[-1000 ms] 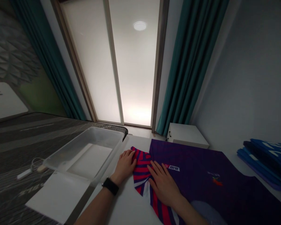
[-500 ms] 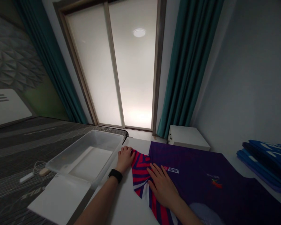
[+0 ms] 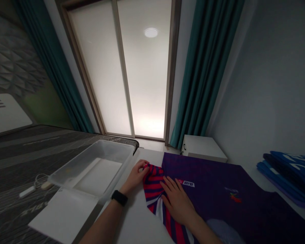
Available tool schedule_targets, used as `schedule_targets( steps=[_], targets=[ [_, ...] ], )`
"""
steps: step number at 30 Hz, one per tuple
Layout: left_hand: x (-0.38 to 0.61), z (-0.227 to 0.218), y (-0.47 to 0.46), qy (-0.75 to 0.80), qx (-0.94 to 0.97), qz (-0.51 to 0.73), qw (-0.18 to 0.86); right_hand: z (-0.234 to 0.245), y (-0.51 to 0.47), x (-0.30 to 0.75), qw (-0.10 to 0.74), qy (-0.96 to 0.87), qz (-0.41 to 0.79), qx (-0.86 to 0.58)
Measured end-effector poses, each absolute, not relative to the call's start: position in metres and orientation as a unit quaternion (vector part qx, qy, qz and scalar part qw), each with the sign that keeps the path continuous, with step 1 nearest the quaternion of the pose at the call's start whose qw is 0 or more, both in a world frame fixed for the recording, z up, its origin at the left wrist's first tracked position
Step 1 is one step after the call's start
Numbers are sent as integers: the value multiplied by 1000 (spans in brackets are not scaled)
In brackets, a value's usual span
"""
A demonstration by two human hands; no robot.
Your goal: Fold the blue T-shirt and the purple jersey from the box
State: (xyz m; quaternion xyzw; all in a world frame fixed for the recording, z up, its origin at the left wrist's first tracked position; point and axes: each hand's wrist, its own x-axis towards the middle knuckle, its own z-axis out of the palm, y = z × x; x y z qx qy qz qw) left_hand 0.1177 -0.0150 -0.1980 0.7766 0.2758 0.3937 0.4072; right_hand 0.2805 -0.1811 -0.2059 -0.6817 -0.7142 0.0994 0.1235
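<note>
A dark purple shirt [image 3: 208,200] lies spread on a white table [image 3: 134,217]. Its red-and-purple striped part, likely a sleeve [image 3: 154,191], is folded over at the left side. My left hand [image 3: 137,174] pinches the far left corner of the striped cloth between thumb and fingers; a black watch is on that wrist. Flat on the shirt, where stripes meet the purple body, rests my right hand [image 3: 176,200] with its fingers stretched out. A small white "BIG" print [image 3: 188,184] shows just beyond its fingertips.
Left of the table, a clear plastic bin [image 3: 109,149] sits on a dark patterned bed [image 3: 12,152], a white board [image 3: 63,213] beside it. Folded blue clothes [image 3: 289,176] are stacked at the right by the wall. A white cabinet [image 3: 204,147] stands beyond the table.
My left hand has gone from lying over the cloth's edge to pinching its corner, wrist turned and shifted slightly left. My right hand stays nearly in place.
</note>
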Motion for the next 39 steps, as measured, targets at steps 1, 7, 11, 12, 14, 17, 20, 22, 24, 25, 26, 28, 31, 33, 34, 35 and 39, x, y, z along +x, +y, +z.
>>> schedule_targets(
  steps=[1, 7, 11, 12, 14, 17, 20, 22, 24, 25, 26, 28, 31, 33, 34, 35, 39],
  targets=[
    [117, -194, -18, 258, 777, 398, 414, -206, -181, 281, 123, -714, 100, -682],
    [117, -187, -21, 299, 751, 426, 407, -210, -181, 283, 130, -717, 98, -678],
    [114, -186, -21, 313, 739, 425, 418, -211, -181, 283, 136, -716, 93, -678],
    [114, -186, -22, 314, 736, 419, 429, -211, -181, 283, 137, -716, 94, -678],
    [114, -185, -23, 317, 728, 402, 456, -212, -180, 284, 140, -715, 102, -677],
    [115, -185, -25, 315, 716, 388, 487, -213, -177, 288, 145, -708, 133, -678],
    [117, -187, -24, 317, 703, 384, 507, -211, -171, 296, 150, -698, 185, -675],
    [116, -187, -23, 321, 693, 369, 530, -204, -165, 301, 155, -702, 204, -664],
    [115, -186, -22, 314, 681, 349, 561, -195, -154, 305, 172, -707, 197, -657],
    [114, -184, -22, 305, 677, 341, 577, -191, -147, 305, 187, -704, 185, -659],
    [113, -183, -22, 294, 673, 336, 589, -187, -139, 305, 207, -699, 169, -664],
    [112, -181, -23, 279, 671, 337, 598, -184, -122, 303, 247, -685, 136, -672],
    [111, -180, -22, 288, 677, 363, 572, -192, -101, 296, 264, -687, 100, -669],
    [111, -182, -19, 311, 690, 393, 522, -203, -93, 291, 253, -690, 92, -672],
    [110, -183, -17, 326, 702, 407, 484, -209, -92, 288, 246, -691, 88, -674],
    [110, -186, -14, 345, 717, 417, 438, -214, -92, 286, 237, -692, 80, -677],
    [105, -196, -3, 438, 760, 389, 282, -224, -96, 282, 180, -698, 34, -693]
  ],
)
